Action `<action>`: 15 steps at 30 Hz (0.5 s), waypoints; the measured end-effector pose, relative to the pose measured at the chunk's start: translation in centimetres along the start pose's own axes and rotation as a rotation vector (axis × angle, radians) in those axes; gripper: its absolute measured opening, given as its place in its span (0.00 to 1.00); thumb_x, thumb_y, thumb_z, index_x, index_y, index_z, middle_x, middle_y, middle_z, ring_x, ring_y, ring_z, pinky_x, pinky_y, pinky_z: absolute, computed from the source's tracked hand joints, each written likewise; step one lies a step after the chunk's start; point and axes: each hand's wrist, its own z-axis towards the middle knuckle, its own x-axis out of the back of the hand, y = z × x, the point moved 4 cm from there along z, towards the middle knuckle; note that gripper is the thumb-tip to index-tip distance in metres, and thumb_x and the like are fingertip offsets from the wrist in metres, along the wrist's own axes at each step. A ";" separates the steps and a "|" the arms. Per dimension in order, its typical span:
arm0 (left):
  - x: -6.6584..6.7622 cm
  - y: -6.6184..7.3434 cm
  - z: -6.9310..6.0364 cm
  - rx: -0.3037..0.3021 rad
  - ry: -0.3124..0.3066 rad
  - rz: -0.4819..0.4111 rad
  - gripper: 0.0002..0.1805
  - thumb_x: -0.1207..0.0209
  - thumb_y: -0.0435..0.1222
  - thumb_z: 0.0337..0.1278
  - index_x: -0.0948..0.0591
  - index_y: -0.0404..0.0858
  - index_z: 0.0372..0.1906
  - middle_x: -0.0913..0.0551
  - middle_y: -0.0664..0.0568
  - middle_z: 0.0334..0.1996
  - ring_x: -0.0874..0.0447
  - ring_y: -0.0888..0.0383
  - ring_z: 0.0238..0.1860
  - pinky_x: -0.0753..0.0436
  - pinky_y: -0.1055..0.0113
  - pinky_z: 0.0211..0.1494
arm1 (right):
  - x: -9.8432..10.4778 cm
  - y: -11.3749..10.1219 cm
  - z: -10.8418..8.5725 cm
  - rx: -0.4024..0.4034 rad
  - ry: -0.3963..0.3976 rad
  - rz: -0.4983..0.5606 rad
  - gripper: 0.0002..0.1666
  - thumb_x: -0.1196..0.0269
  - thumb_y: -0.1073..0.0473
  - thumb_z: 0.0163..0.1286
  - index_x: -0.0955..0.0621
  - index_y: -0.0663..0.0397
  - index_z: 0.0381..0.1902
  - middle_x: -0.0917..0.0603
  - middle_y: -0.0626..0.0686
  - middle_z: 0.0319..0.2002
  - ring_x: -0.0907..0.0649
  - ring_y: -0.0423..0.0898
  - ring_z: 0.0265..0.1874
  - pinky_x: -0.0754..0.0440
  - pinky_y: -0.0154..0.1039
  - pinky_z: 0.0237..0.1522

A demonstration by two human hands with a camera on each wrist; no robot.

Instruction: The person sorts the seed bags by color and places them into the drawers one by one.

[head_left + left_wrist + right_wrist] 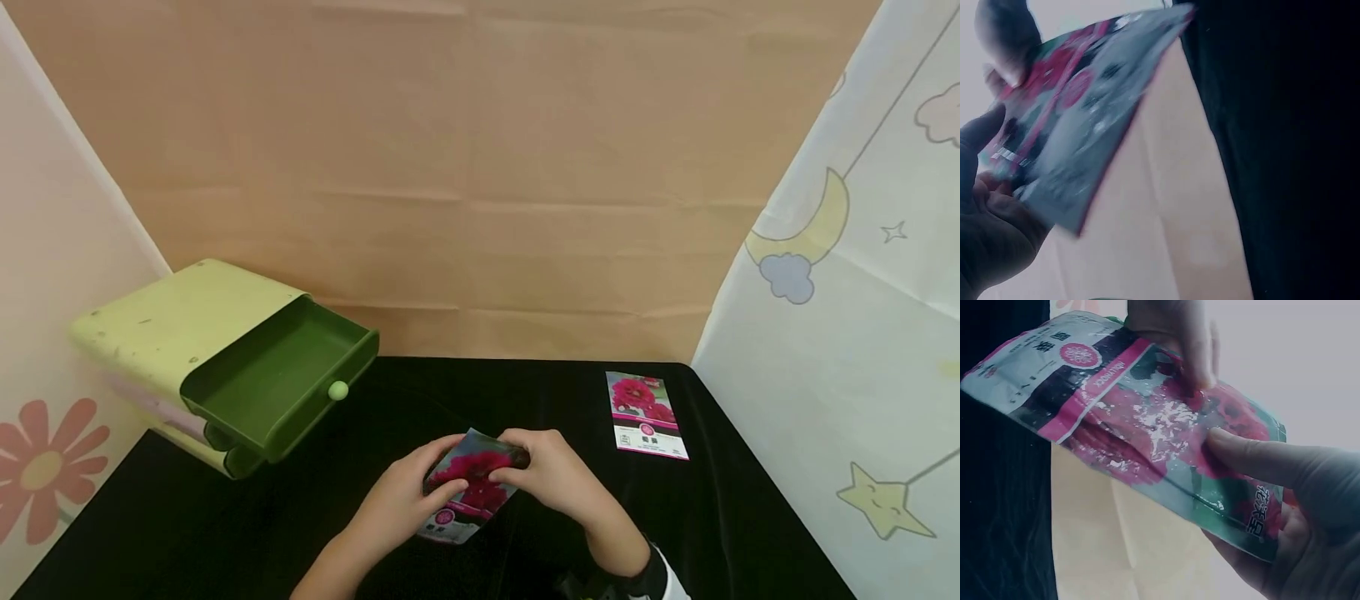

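Observation:
Both hands hold a glossy seed packet (480, 502) with pink-red flowers, tilted above the black tabletop in the head view. My left hand (401, 500) pinches its left edge, thumb on the front. At the upper right corner, my right hand (557, 473) grips it between thumb and fingers. "HOLLYHOCK" can be read on the packet (1116, 394) in the right wrist view, where both thumbs press its flower picture. The left wrist view shows the packet (1091, 112) blurred, its white lower end sticking out from the fingers. Its back is hidden.
A similar flower packet (647, 417) lies flat on the black tabletop (555, 400) at the right. At the left stands a pale green drawer unit (187, 317) with its upper green drawer (281, 375) pulled out, a round knob (338, 390) on its front.

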 end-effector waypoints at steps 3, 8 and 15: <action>-0.8 -0.4 0.1 0.000 -0.037 -0.050 0.27 0.42 0.49 0.64 0.27 0.40 0.63 0.17 0.47 0.50 0.14 0.57 0.42 0.18 0.73 0.39 | 0.3 -0.2 -0.3 0.009 0.015 -0.017 0.11 0.32 0.57 0.63 0.17 0.54 0.42 0.13 0.50 0.35 0.20 0.32 0.27 0.20 0.28 0.30; -1.8 -0.8 0.0 -0.005 -0.053 -0.087 0.20 0.41 0.44 0.64 0.21 0.37 0.54 0.13 0.47 0.43 0.12 0.59 0.38 0.17 0.76 0.37 | 0.5 -0.3 -0.6 0.022 0.027 -0.034 0.09 0.33 0.58 0.64 0.17 0.53 0.41 0.13 0.50 0.35 0.19 0.31 0.28 0.19 0.28 0.31; -1.8 -0.6 -0.1 0.010 -0.037 -0.122 0.19 0.42 0.46 0.64 0.18 0.35 0.50 0.11 0.46 0.36 0.11 0.60 0.32 0.17 0.77 0.34 | 0.9 0.0 -0.6 0.022 0.020 -0.030 0.11 0.32 0.57 0.64 0.18 0.54 0.43 0.13 0.50 0.36 0.20 0.32 0.29 0.19 0.28 0.32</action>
